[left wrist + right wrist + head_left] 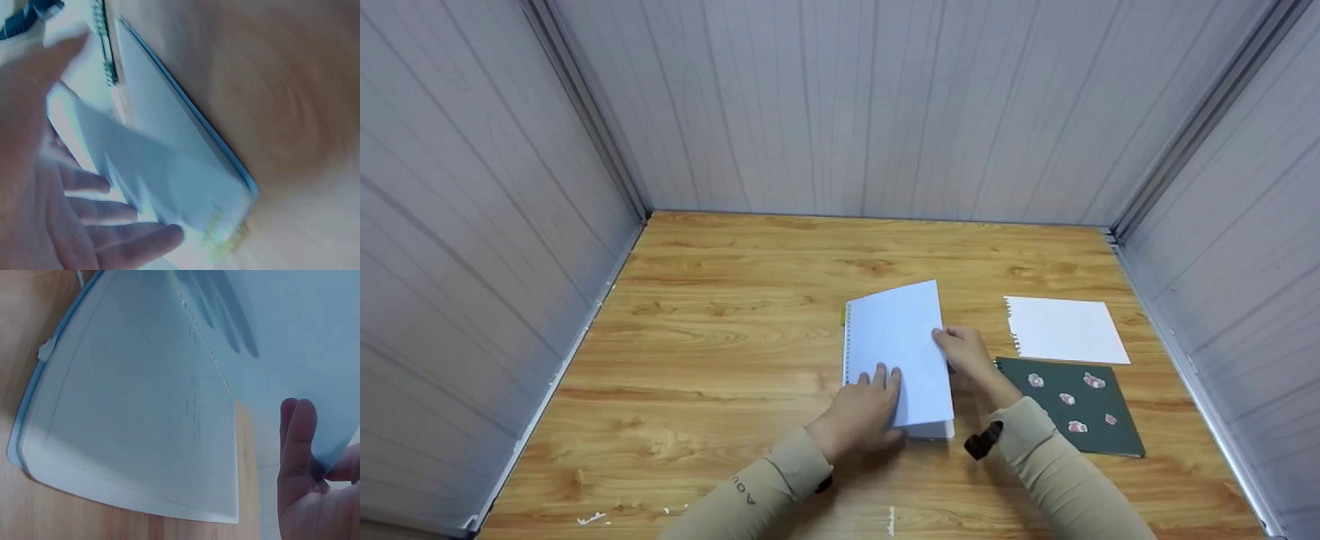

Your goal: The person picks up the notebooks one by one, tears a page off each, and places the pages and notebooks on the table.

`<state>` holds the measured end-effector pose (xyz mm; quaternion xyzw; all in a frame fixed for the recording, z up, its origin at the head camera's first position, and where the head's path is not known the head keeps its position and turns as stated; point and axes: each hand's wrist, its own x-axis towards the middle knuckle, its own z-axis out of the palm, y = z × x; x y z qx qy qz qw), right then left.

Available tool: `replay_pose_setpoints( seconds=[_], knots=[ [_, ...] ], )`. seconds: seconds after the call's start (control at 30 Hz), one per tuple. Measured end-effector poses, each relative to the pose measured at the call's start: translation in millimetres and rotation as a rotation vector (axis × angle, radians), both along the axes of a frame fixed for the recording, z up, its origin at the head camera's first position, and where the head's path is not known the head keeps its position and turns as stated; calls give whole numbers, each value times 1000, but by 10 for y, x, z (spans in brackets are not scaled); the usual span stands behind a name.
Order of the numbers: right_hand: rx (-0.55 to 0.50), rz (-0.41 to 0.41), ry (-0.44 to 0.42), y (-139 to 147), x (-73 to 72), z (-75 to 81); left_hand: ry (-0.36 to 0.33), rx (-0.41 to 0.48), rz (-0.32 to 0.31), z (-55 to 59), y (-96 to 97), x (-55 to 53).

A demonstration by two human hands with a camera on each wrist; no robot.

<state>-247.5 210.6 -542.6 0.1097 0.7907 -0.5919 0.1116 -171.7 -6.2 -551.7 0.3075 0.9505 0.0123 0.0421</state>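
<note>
A ring-holed notebook point(931, 430) lies on the wooden table, with a blank white page point(889, 330) raised at its right side. My right hand point(966, 355) pinches that page's right edge between thumb and fingers. Flat on the page's lower left rests my left hand point(856, 416), fingers stretched out near the holed spine. The right wrist view shows the lifted page point(292, 332) tilted above a lower sheet with faint print point(135, 399). In the blurred left wrist view, straight fingers point(140, 242) extend beside the pages point(169, 174).
To the right lies a dark green notebook point(1057, 427) with floral stickers. A white sheet with a ragged left edge point(1065, 328) is behind it. Small paper scraps point(891, 521) lie near the front edge. Panel walls point(840, 112) bound the table.
</note>
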Motion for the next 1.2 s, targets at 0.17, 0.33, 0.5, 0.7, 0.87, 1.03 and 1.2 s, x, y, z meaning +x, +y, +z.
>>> replay_pose_setpoints(
  seconds=[0.17,0.33,0.5,0.7,0.87,1.03,1.2],
  knots=[
    [-255,-38,-24,25,-50,-11,61,65,8,29,25,109],
    [-208,-6,51,27,-73,-127,34,206,38,32,-11,132],
    [144,226,198,-14,-34,-288,27,366,77,14,-97,144],
    [373,402,237,-46,42,-390,98,517,109,-7,-199,192],
    [531,521,210,-92,85,-376,223,584,123,98,-285,230],
    [608,570,224,-109,96,-327,173,687,175,429,-421,241],
    [624,576,191,-91,83,-316,-232,909,334,937,-712,131]
  ],
)
